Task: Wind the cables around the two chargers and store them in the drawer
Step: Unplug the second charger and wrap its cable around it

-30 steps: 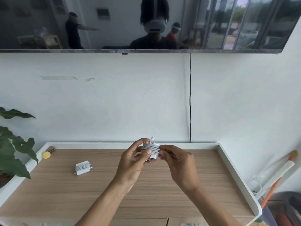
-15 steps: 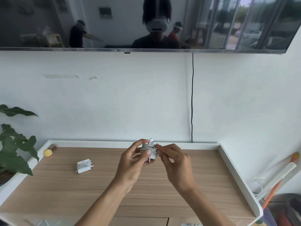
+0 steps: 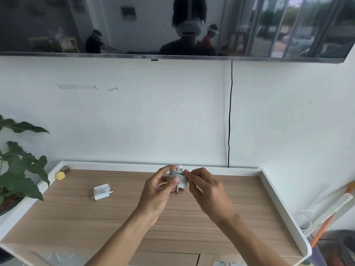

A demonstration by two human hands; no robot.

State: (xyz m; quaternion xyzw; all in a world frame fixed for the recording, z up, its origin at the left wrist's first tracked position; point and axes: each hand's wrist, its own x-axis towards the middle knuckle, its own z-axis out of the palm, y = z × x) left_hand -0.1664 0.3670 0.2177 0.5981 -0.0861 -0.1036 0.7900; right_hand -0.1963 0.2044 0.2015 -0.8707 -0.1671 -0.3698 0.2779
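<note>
1. Head view: the left hand holds a white charger up over the middle of the wooden table, thumb and fingers tight around its wound cable.
2. The right hand pinches the cable at the charger's 3 o'clock side.
3. A second wrapped charger lies on the table at 9 o'clock, well apart.

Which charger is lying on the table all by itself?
The wrapped charger on the left, lying alone on the wood. The other charger is up in the air, held between both hands.
</note>
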